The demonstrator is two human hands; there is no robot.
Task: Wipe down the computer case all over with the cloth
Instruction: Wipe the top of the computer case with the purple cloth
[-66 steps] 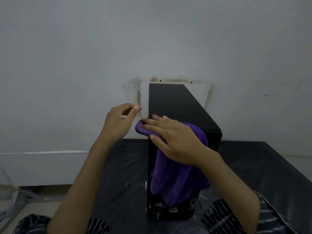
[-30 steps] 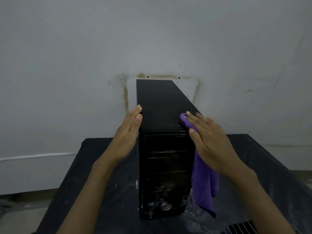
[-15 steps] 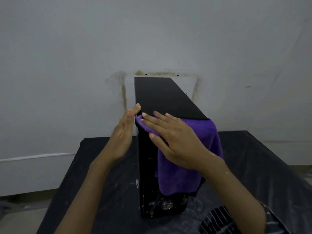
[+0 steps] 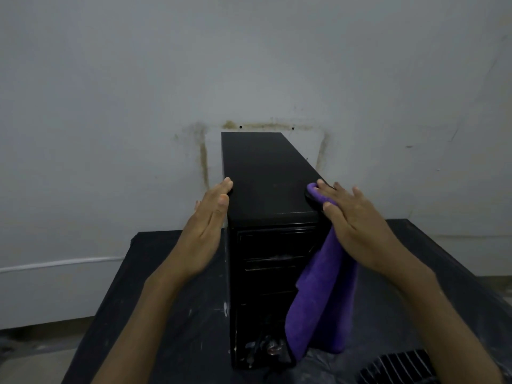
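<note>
Your tall black metal computer case [image 4: 266,189] stands upright on the dark table [image 4: 177,314]. Your left hand [image 4: 205,228] lies flat against its left side; your right hand [image 4: 357,225] presses the purple microfibre cloth [image 4: 321,309] onto the top right edge, fingers straight.

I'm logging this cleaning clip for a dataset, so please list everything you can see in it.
computer case: one, black, upright on the table, rear toward the wall
cloth: one, purple, hanging down the case's right front corner
table: one, black, scuffed top, against the wall
wall: one, grey-white, brown stain marks behind the case
cable: one, white, along the wall at lower left; could be a pipe
striped fabric: one piece, black with pale stripes, bottom right
left hand: one, flat against the case's upper left edge
right hand: one, flat, pressing the cloth on the case's upper right edge
</note>
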